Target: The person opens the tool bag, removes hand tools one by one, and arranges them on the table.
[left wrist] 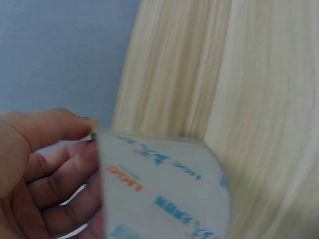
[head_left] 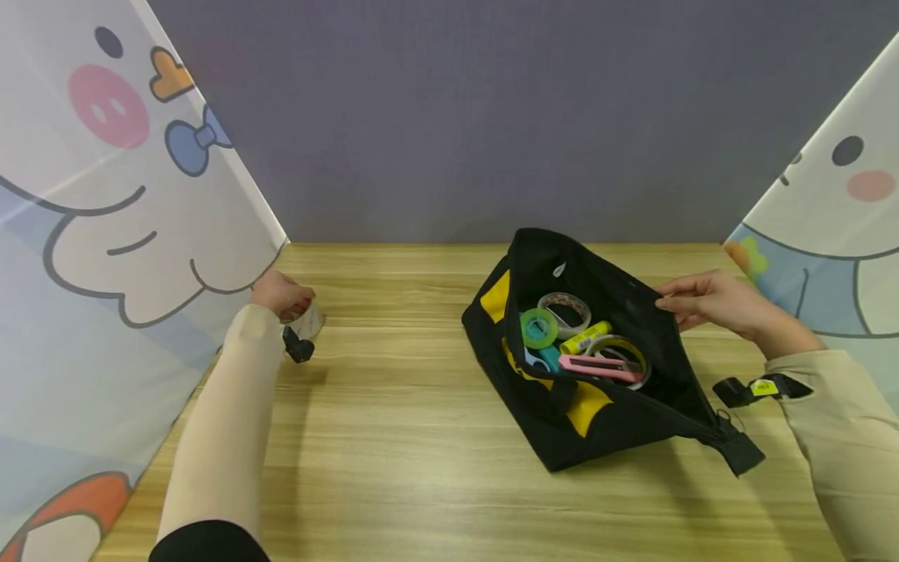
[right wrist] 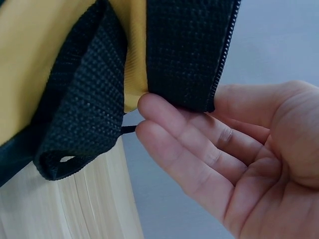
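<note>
At the left end of the table, my left hand (head_left: 281, 295) pinches the edge of a wide roll of tape (left wrist: 164, 184) printed with blue and orange lettering. The left wrist view shows thumb and fingers at one end of the roll. On the right, a black and yellow tool bag (head_left: 520, 414) sits with its zipped mouth spread wide. My right hand (head_left: 712, 304) pinches the bag's far right rim, thumb on one side and fingers on the other. In the right wrist view, a black webbing strap (right wrist: 87, 99) loops beside the fingertips.
Inside the bag lie a green tape roll (head_left: 539, 329), a yellow glue stick (head_left: 586, 338), a pink utility knife (head_left: 600, 368), a patterned tape roll (head_left: 579, 304) and a blue scissor handle (head_left: 537, 360). A grey partition (head_left: 449, 125) stands behind the wooden table (head_left: 393, 437); printed cloths hang at both sides.
</note>
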`<state>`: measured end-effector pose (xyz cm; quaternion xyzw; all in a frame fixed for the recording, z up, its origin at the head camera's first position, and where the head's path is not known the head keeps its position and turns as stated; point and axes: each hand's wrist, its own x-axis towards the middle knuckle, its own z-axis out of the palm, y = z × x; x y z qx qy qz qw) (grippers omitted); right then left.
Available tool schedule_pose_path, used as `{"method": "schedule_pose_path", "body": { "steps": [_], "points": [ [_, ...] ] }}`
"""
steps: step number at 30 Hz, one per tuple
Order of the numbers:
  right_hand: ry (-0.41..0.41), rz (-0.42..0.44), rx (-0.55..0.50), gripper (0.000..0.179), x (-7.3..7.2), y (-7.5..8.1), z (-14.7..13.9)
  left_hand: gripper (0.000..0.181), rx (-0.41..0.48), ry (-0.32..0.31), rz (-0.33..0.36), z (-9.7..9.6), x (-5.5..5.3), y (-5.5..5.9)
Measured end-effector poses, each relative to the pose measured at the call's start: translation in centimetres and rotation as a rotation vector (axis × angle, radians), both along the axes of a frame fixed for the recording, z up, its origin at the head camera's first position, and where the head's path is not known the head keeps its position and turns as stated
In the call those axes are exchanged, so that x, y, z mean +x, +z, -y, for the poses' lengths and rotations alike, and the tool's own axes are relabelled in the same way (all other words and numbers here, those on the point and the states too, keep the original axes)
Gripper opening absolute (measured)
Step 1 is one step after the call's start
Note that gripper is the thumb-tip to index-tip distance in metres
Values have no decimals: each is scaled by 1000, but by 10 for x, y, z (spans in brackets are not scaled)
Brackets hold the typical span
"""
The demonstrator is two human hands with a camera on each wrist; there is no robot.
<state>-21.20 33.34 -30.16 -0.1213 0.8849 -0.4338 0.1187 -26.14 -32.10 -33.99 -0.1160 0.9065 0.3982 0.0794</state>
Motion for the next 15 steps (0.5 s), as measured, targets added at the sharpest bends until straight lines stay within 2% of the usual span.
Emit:
{"method": "schedule_pose_path", "body": {
  "steps": [4,6,11,15],
  "points": [
    [0,1,11,39,-1,0,0,24,-76,-22,-26,-1,0,6],
    [1,1,18,40,-2,0,0,23,-81,-16,-39,-1,-2,8],
    [6,1,21,39,-3,1,1,34,27,-3,-39,-5,-9,16],
    [9,3,18,38,-3,2,0,43,144,-14,-67,-22,-13,33]
  ]
}}
